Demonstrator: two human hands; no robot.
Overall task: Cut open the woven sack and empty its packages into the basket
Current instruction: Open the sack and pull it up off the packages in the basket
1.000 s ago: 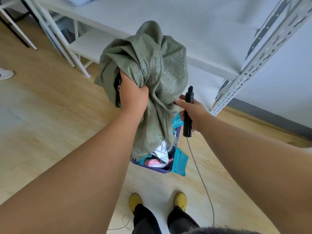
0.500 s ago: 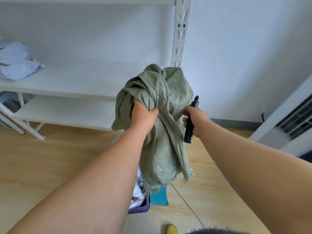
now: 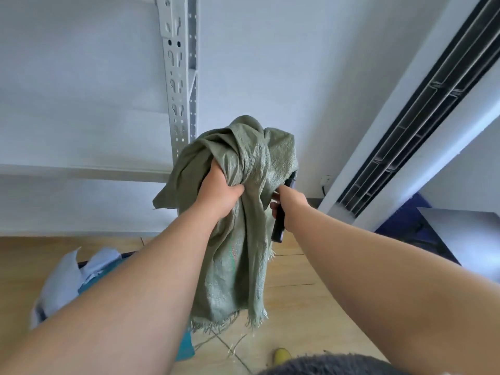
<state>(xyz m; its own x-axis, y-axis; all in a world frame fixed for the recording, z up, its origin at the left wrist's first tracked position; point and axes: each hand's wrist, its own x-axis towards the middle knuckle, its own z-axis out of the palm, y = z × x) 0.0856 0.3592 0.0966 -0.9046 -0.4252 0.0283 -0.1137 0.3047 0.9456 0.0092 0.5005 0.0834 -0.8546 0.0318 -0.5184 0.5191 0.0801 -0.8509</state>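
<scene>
In mid-air, left hand [image 3: 219,194] grips one sack [image 3: 238,226]; right hand [image 3: 288,203] grips one black cutter [image 3: 278,226].

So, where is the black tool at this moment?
In the head view, the black tool is right of centre, held by the right hand beside the hanging green sack.

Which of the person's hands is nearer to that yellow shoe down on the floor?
Right, though neither is close. The right hand, gripping a black tool handle, is almost straight above the yellow shoe. The left hand, bunching the green woven sack, is further over to the left.
</scene>
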